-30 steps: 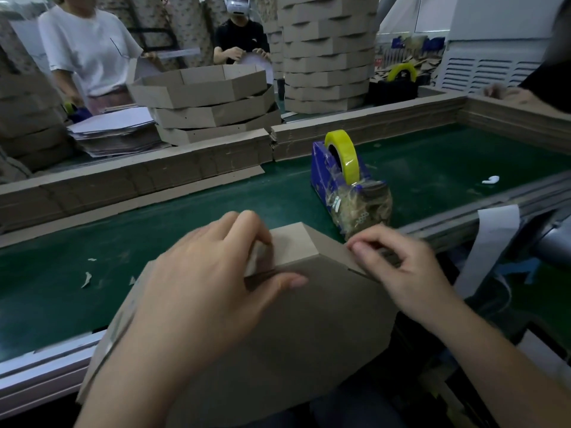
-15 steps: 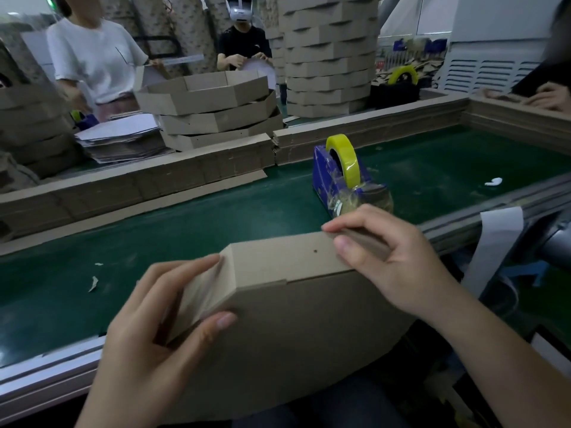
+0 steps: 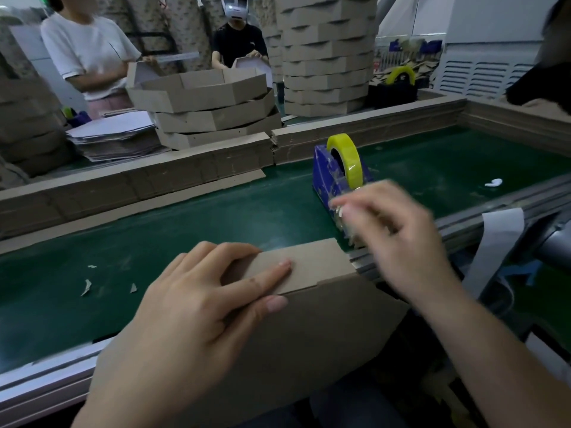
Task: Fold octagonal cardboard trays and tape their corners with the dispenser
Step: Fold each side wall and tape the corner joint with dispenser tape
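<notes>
A brown cardboard tray [image 3: 309,329] stands on edge in front of me, its bottom facing me and its top wall leaning over the green belt's near rail. My left hand [image 3: 191,304] grips its upper left corner, fingers laid over the folded wall and thumb on the bottom panel. My right hand [image 3: 395,236] is off the tray and motion-blurred, its fingers stretched toward the front end of the blue tape dispenser [image 3: 327,171]. The dispenser stands on the belt and carries a yellow tape roll [image 3: 352,162]. Whether the fingers touch tape is hidden by blur.
The green belt [image 3: 185,223] carries small paper scraps [image 3: 86,285] at left. A low cardboard wall [image 3: 154,180] borders its far side. Behind it are stacked folded trays [image 3: 210,109], flat sheets [image 3: 111,134], a tall tray stack [image 3: 324,57] and two people. A white strip [image 3: 494,242] hangs at right.
My right hand has let go of the tray's right corner and moved up toward the dispenser. My left hand has shifted onto the top wall, and the tray has turned slightly.
</notes>
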A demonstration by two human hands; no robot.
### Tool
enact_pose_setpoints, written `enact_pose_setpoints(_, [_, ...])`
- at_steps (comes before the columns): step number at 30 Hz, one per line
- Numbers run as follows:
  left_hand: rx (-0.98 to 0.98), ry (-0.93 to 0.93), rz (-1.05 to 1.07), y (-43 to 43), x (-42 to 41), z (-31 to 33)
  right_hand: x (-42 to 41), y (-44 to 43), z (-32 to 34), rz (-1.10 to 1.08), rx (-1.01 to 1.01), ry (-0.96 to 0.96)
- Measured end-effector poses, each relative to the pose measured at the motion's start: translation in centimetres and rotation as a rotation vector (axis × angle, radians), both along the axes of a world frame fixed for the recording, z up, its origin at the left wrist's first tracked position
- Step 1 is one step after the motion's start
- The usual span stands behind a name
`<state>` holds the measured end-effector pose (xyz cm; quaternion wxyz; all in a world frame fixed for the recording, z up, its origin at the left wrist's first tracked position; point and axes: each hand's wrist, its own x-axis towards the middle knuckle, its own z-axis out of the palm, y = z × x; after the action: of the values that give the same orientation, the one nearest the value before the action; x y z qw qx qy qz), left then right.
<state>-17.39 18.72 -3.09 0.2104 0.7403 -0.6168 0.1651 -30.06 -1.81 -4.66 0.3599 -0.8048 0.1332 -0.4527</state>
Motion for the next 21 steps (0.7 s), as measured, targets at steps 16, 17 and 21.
enact_pose_setpoints(16, [-0.048,0.064,0.031,0.2,-0.3,-0.2,3.5,-10.2,2.7,-0.262,0.714,0.355])
enact_pose_setpoints(17, [-0.05,0.06,0.034,0.1,-0.3,-0.2,3.5,-10.3,2.9,-0.259,0.736,0.335])
enact_pose_setpoints(21, [-0.05,0.04,0.043,0.2,-0.4,-0.3,3.3,-10.0,2.9,-0.249,0.841,0.289])
